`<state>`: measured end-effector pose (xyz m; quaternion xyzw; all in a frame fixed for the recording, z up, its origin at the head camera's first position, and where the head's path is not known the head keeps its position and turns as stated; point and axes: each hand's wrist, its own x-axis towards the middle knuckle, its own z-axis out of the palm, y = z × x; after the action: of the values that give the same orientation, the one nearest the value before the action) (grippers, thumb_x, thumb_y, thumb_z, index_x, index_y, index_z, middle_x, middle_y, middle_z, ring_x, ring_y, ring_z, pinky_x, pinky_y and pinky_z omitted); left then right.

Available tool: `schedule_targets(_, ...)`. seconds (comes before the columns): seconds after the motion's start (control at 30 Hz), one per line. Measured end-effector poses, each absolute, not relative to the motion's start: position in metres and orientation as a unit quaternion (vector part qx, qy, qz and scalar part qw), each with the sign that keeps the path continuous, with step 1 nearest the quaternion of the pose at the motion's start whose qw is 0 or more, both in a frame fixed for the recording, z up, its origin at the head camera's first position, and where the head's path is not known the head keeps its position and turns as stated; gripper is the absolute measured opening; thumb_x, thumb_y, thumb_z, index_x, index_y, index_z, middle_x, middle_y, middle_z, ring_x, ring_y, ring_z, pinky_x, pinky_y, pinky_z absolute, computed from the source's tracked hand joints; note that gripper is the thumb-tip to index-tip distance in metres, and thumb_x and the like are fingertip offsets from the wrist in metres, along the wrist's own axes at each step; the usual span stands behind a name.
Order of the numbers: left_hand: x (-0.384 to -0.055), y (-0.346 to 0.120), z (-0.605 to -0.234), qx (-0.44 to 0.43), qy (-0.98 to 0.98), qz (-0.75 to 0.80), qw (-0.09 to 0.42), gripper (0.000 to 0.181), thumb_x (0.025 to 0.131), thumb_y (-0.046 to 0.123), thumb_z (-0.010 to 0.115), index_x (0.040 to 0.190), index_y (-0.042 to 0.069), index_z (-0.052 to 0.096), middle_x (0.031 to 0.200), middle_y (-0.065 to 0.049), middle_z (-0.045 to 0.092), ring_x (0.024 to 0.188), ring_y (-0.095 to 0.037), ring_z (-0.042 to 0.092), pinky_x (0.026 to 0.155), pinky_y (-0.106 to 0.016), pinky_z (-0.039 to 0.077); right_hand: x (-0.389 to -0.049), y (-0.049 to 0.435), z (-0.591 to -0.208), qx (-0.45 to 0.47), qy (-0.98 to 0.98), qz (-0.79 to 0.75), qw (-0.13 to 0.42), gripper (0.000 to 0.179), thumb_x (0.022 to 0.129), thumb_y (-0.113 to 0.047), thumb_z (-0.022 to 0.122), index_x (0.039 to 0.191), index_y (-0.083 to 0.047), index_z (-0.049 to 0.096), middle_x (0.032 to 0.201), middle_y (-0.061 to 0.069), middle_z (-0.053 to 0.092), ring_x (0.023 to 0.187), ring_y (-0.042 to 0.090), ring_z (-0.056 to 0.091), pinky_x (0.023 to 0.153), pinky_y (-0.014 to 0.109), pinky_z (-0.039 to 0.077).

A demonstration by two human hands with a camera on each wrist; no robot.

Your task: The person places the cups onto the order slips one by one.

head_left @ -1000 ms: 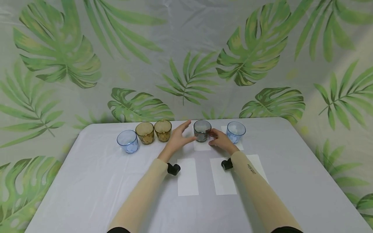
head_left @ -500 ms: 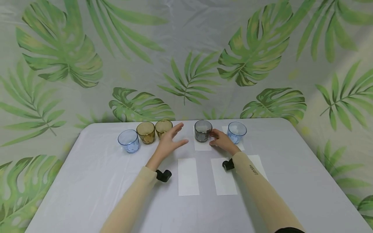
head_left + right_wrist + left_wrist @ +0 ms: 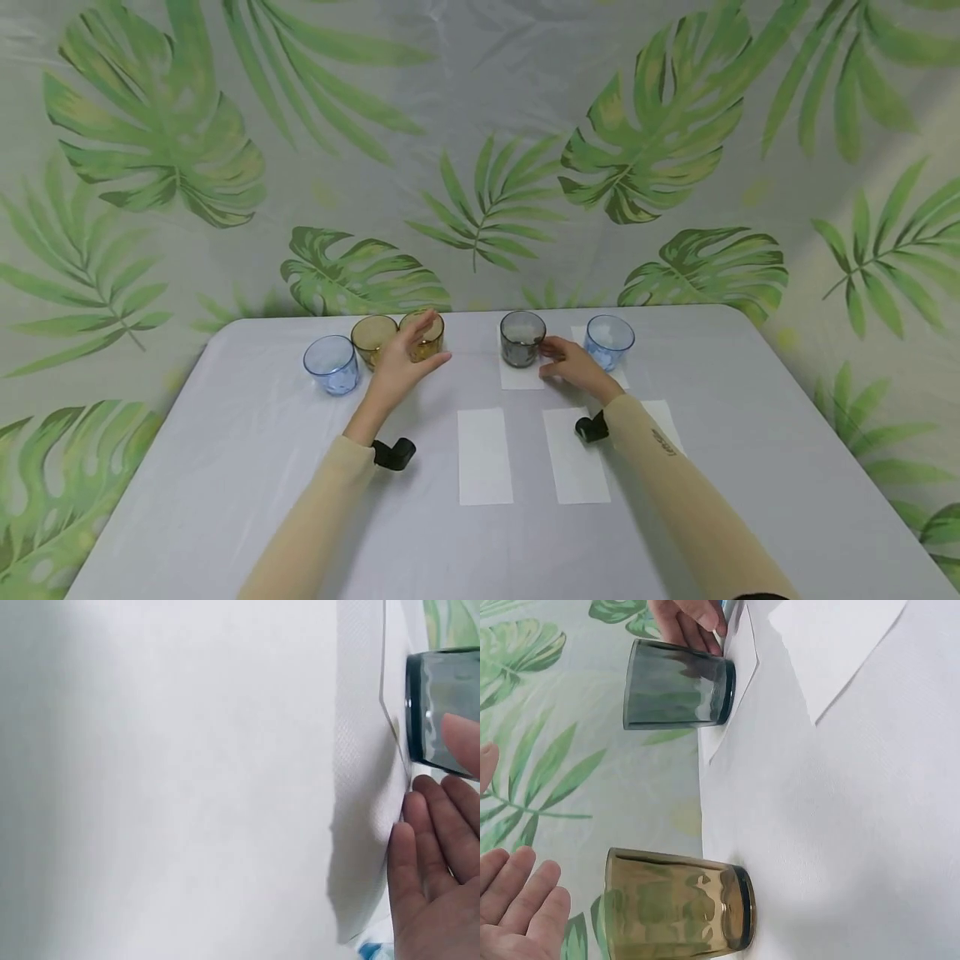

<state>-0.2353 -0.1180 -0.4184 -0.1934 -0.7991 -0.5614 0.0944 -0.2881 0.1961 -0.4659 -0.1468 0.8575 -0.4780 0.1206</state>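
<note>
A grey drinking glass (image 3: 522,340) stands upright on a white paper card (image 3: 517,381). My right hand (image 3: 576,367) is at its right side; in the right wrist view the fingers (image 3: 431,847) lie fairly straight beside the glass and the thumb is in front of it. Whether they touch it I cannot tell. My left hand (image 3: 397,371) holds nothing, fingers spread and thumb apart, in front of two amber glasses: a right one (image 3: 431,345) and a partly hidden left one (image 3: 369,335). The left wrist view shows straight left fingers (image 3: 532,900) near one amber glass (image 3: 675,904).
A blue glass (image 3: 332,367) stands left of the amber ones. Another blue glass (image 3: 609,340) stands on a card behind my right hand. Nearer on the white-covered table (image 3: 187,483) lie a left card (image 3: 486,458), a middle card (image 3: 573,462) and one partly under my right sleeve (image 3: 666,417).
My left hand has moved left, away from the grey glass to in front of the amber glasses. My right hand has stayed beside the grey glass, which has not visibly moved.
</note>
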Motion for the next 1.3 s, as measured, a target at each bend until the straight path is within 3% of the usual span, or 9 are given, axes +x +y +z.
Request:
schedule_targets(0.4,-0.239,-0.138,-0.419,-0.158,-0.819,-0.545,0.089,0.073,0.084,0.016,0.075,0.145,0.003,0.038,0.147,-0.011,0.040,0.134,-0.029,0.037,0.110,-0.038,0.029,-0.280,0.200,-0.461,-0.159,0.844,-0.495,0.129,0.058,0.089,0.002,0.060,0.138,0.017,0.033,0.134,0.033,0.044,0.126,0.045,0.041,0.107,0.050,0.031)
schedule_targets(0.77,-0.245,-0.148,-0.417,-0.126,-0.872,-0.465,0.089,0.078,0.083,0.021,0.076,0.148,0.007,0.035,0.149,-0.019,0.034,0.136,-0.038,0.029,0.107,-0.054,0.030,-0.271,0.205,-0.458,-0.159,0.845,-0.498,0.110,0.054,0.089,0.004,0.059,0.139,0.012,0.038,0.133,0.028,0.049,0.121,0.042,0.048,0.103,0.050,0.037)
schedule_targets(1.03,-0.253,-0.151,-0.419,-0.126,-0.885,-0.440,0.081,0.079,0.083,0.020,0.077,0.148,0.003,0.034,0.148,-0.022,0.034,0.136,-0.039,0.030,0.107,-0.054,0.030,-0.265,0.211,-0.455,-0.169,0.841,-0.502,0.108,0.051,0.092,0.003,0.056,0.140,0.010,0.039,0.136,0.027,0.047,0.123,0.041,0.047,0.102,0.051,0.038)
schedule_targets(1.3,-0.264,-0.151,-0.419,-0.122,-0.897,-0.423,0.046,0.079,0.085,0.022,0.075,0.148,0.003,0.031,0.149,-0.022,0.032,0.137,-0.039,0.027,0.108,-0.053,0.027,-0.257,0.219,-0.452,-0.192,0.827,-0.519,0.101,0.050,0.091,0.005,0.057,0.138,0.013,0.040,0.135,0.029,0.048,0.122,0.042,0.048,0.096,0.039,0.045)
